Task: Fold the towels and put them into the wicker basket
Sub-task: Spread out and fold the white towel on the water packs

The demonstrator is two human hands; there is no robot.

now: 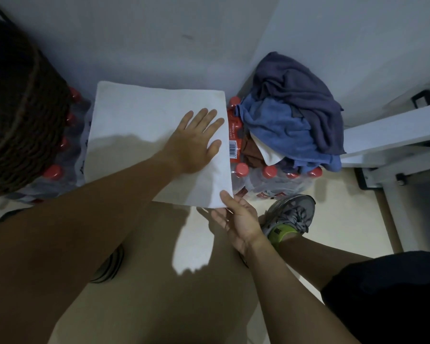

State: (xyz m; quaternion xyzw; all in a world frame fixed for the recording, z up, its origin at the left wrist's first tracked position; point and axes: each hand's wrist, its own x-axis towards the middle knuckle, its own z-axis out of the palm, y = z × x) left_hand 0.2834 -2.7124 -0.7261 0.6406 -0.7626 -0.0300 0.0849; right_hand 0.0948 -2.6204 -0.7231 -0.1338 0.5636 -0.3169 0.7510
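A white towel [139, 135] lies folded flat on shrink-wrapped packs of bottles in the middle of the head view. My left hand [196, 140] presses flat on its right half, fingers spread. My right hand [236, 219] pinches the towel's near right corner between thumb and fingers. The dark wicker basket [18, 115] stands at the left edge, apart from both hands. A heap of unfolded towels, dark blue [305, 95], lighter blue [281, 130], brown and white, sits to the right of the white towel.
Packs of red-capped bottles [271, 175] support the towels and the basket. A white wall rises behind. A white frame [392, 135] stands at the right. My shoe [291, 217] rests on the tiled floor below the heap.
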